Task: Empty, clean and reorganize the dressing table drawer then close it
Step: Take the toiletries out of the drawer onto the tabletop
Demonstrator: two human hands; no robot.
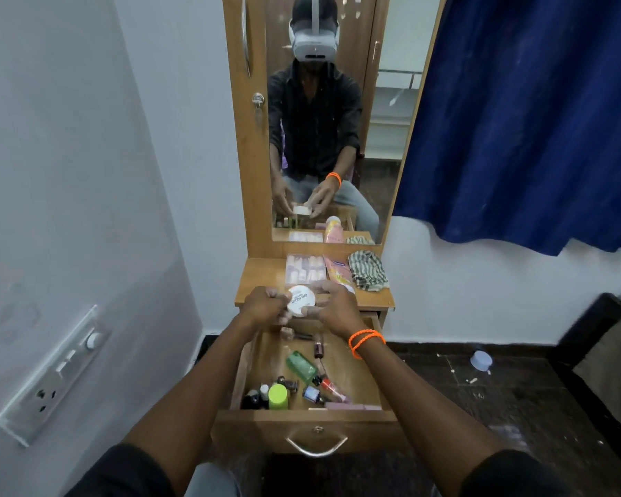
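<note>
The wooden drawer [359, 374] of the dressing table stands pulled open below me. It holds several small things, among them a green bottle [301, 366], a lime-capped bottle [278, 397] and nail polish bottles [312, 393]. Above the drawer's back end, both hands hold a round white jar [301, 300] with a printed lid. My left hand [266, 304] grips its left side with curled fingers. My right hand [334, 304], with orange bands at the wrist, grips its right side.
The table top [255, 281] carries a clear box of press-on nails [305, 270], a pink pouch [338, 273] and a striped cloth [368, 270]. A mirror stands behind. A switchboard is on the left wall, a blue curtain at the right, a small blue cap [481, 360] on the dark floor.
</note>
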